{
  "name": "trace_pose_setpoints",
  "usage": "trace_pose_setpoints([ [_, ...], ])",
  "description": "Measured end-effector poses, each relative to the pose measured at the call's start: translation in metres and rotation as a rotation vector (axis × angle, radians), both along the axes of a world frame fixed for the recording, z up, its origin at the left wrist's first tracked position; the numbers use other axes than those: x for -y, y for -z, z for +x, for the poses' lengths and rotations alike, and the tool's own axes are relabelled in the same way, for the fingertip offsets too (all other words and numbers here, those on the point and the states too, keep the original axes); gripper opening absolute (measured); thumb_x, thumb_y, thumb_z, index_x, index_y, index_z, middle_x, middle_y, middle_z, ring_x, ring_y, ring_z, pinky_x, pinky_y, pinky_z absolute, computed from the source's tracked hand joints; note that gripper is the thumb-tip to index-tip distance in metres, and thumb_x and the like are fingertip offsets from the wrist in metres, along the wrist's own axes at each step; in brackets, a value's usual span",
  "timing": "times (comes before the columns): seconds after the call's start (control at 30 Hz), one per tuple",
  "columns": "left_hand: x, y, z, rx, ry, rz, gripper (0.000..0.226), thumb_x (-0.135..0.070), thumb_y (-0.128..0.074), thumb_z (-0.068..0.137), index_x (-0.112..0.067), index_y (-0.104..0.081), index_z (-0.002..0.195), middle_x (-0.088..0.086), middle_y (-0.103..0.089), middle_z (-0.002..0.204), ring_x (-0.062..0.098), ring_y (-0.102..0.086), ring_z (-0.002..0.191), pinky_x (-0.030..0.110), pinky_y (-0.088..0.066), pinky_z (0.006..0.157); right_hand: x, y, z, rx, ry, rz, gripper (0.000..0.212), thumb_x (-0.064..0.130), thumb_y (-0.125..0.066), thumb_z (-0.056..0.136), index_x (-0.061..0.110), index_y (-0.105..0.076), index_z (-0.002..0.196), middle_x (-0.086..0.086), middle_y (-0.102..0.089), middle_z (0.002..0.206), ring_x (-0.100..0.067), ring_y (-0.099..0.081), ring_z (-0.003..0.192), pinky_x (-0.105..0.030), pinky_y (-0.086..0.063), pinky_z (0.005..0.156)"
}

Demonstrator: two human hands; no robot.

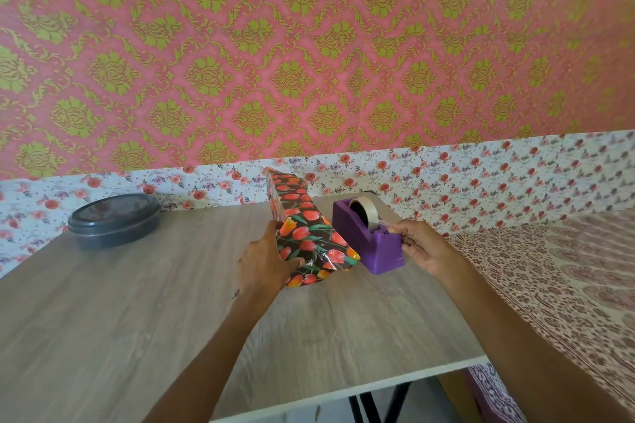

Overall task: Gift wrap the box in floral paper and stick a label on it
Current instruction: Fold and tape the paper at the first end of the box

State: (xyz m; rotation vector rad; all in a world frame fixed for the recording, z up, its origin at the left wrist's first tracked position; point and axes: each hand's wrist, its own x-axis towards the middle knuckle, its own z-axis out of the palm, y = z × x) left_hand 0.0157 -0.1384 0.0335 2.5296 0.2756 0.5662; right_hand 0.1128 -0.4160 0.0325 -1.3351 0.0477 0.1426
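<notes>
Head view: left hand (263,259) grips the near end of the floral-wrapped box (302,230) lying on the wooden table (137,302). Right hand (421,245) fingers pinched together on tape at the purple dispenser (369,237), just beside the box.

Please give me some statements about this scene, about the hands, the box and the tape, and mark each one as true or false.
1. The left hand holds the long box wrapped in dark paper with red and orange tulips. True.
2. The right hand is at the front of the purple plastic tape dispenser, pulling clear tape. True.
3. The round dark grey lidded container is to the right of the dispenser. False: it sits at the far left of the light wooden table.
4. The dispenser holds no roll. False: a tape roll sits in it.
5. The wrapped box lies on the floor. False: it is on the table.
</notes>
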Motion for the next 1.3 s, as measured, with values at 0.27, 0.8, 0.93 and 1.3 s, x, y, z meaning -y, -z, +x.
trace_pose_setpoints([
  [0.27, 0.0, 0.001, 0.002, -0.002, 0.004, -0.002, 0.078, -0.055, -0.079, 0.071, -0.031, -0.04, 0.134, -0.003, -0.067, 0.122, 0.022, -0.066, 0.105, 0.043, -0.056, 0.088, -0.003, 0.006, -0.005, 0.004, 0.05, 0.002, 0.018, -0.004, -0.056, 0.082, 0.009, -0.061, 0.071, -0.004, -0.06, 0.074, -0.014, -0.051, 0.074, -0.024, -0.043, 0.069],
  [0.8, -0.002, 0.003, 0.004, 0.015, 0.006, -0.009, 0.075, -0.054, -0.079, 0.071, -0.032, -0.042, 0.132, -0.003, -0.068, 0.119, 0.022, -0.067, 0.102, 0.042, -0.056, 0.086, -0.01, 0.021, -0.011, 0.048, 0.091, -0.029, 0.018, 0.0, -0.065, 0.081, -0.004, -0.072, 0.097, -0.013, -0.071, 0.088, -0.022, -0.064, 0.084, -0.031, -0.05, 0.079],
  [0.93, -0.002, 0.003, 0.004, 0.015, 0.01, -0.011, 0.076, -0.055, -0.079, 0.071, -0.031, -0.041, 0.133, -0.003, -0.067, 0.121, 0.021, -0.067, 0.104, 0.042, -0.056, 0.087, -0.026, 0.03, -0.021, 0.003, 0.198, 0.026, 0.009, 0.002, -0.07, 0.078, 0.003, -0.071, 0.087, -0.014, -0.072, 0.087, -0.022, -0.065, 0.077, -0.033, -0.05, 0.077],
  [1.3, -0.004, 0.004, 0.005, 0.005, 0.012, -0.01, 0.078, -0.054, -0.079, 0.072, -0.031, -0.041, 0.135, -0.002, -0.066, 0.124, 0.023, -0.067, 0.105, 0.044, -0.056, 0.088, -0.026, 0.026, -0.032, 0.243, 0.292, -0.469, 0.018, 0.01, -0.072, 0.076, 0.012, -0.069, 0.058, -0.005, -0.063, 0.06, -0.012, -0.054, 0.061, -0.025, -0.043, 0.059],
])
